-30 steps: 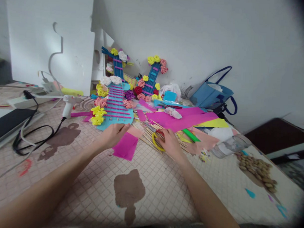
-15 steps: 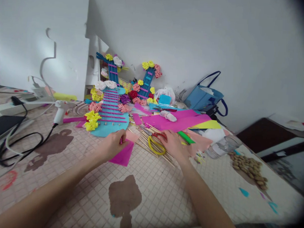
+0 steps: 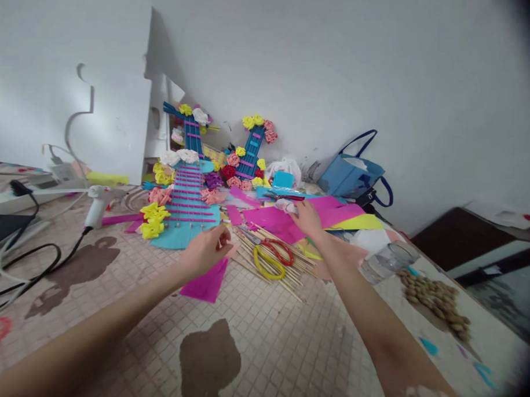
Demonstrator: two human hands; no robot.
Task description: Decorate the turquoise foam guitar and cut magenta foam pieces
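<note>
My left hand (image 3: 206, 250) is closed, its fingers curled together beside a bit of pale pink paper (image 3: 233, 249); what they pinch is hidden. Below it a magenta paper square (image 3: 206, 282) lies on the table. My right hand (image 3: 308, 219) reaches over magenta sheets, its fingers closed around the right end of a small white crumpled bundle (image 3: 285, 205). Between my hands, scissors (image 3: 269, 262) with one red and one yellow handle loop rest on loose wooden sticks (image 3: 295, 276). A blue paper guitar (image 3: 189, 199) trimmed with paper flowers is just beyond my left hand.
A second flower-trimmed guitar (image 3: 250, 154) leans at the back. On the left are a white glue gun (image 3: 98, 207) and its black cord. To the right stand a glass jar (image 3: 388, 262), a peanut pile (image 3: 435, 300) and a blue bag (image 3: 350, 177).
My right hand has left the scissors and moved up and away to the white bundle. My left hand has shifted slightly from the magenta square toward the pale pink paper.
</note>
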